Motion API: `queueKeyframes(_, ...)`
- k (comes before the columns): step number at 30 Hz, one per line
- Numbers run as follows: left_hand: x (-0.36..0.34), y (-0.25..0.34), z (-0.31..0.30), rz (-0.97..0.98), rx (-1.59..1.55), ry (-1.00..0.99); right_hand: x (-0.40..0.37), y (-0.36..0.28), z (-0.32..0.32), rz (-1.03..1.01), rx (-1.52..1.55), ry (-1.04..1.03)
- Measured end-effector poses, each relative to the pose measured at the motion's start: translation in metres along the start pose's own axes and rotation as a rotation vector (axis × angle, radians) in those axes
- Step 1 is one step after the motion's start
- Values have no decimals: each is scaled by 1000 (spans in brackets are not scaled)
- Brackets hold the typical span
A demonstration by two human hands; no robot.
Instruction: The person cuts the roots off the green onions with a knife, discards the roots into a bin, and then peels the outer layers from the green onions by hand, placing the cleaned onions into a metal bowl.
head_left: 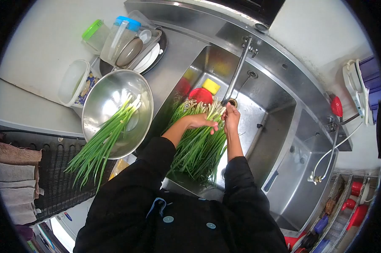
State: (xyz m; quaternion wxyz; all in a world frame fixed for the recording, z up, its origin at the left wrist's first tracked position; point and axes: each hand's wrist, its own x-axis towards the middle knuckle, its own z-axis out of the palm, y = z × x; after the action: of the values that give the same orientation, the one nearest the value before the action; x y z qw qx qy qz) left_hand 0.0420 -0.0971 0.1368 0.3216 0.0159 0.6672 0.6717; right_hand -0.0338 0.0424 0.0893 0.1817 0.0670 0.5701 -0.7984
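Observation:
A big bunch of green onions lies in the steel sink, white root ends toward the faucet. My left hand rests on top of the bunch near the white ends, fingers curled over the stalks. My right hand pinches a few stalks right under the spout of the long faucet. Both arms wear black sleeves.
A steel bowl on the left counter holds more green onions hanging over its rim. Behind it are plastic containers, a jug and plates. A red item and yellow sponge sit in the sink. Folded towels lie far left.

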Motion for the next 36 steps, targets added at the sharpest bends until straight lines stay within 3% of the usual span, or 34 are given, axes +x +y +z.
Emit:
queueKeyframes(2, -1, -14, -8, -67, 42, -39, 1, -3, 4, -239, 18, 93)
queueKeyframes(5, -9, -25, -9, -14, 18, -47, 9, -28, -9, -139, 11, 57)
queueKeyframes(7, -14, -21, -7, -21, 87, 15, 8, -34, -13, -73, -63, -35)
queueKeyframes(9, -15, -18, -6, 0, 49, 59, -9, -46, 2, 130, -141, -159)
queueKeyframes(11, -12, -15, -2, 36, 7, 104, -3, -23, 0, 83, -174, -266)
queueKeyframes(13, -6, -14, 1, 66, -35, 149, 17, 8, -11, -132, -276, -455)
queueKeyframes(15, 7, -17, -6, -11, 99, 251, 0, -17, 3, -18, -283, -466)
queueKeyframes(17, 22, -19, -7, 10, 35, 336, -19, -36, 12, 75, 164, -412)
queueKeyframes(19, 23, 7, 0, 125, -227, 661, -30, -31, 9, 146, 112, -476)
queueKeyframes(21, 29, 20, -2, 161, -222, 709, -30, -7, 4, 31, -743, -677)
queueKeyframes(23, 33, 26, -1, 248, -273, 798, -28, 5, 6, 62, -660, -731)
queueKeyframes(25, 14, 39, 8, 249, -274, 776, -28, -3, 18, -141, -435, -578)
queueKeyframes(27, 6, 31, 9, 207, 214, 761, -13, 8, 19, -133, -289, -531)
queueKeyframes(29, 5, 18, 2, 265, 216, 788, -14, -9, 24, -57, -415, -678)
queueKeyframes(31, -26, 50, 13, 283, 18, 881, -33, -28, 38, -55, -493, -688)
queueKeyframes(33, -28, 45, 9, 320, -44, 957, -42, -37, 49, -52, -461, -791)
queueKeyframes(35, -29, 35, -3, 511, -50, 1124, -44, -28, 51, -26, -349, -827)
queueKeyframes(36, -45, 50, -5, 508, -210, 1107, -41, -20, 47, -52, -408, -849)
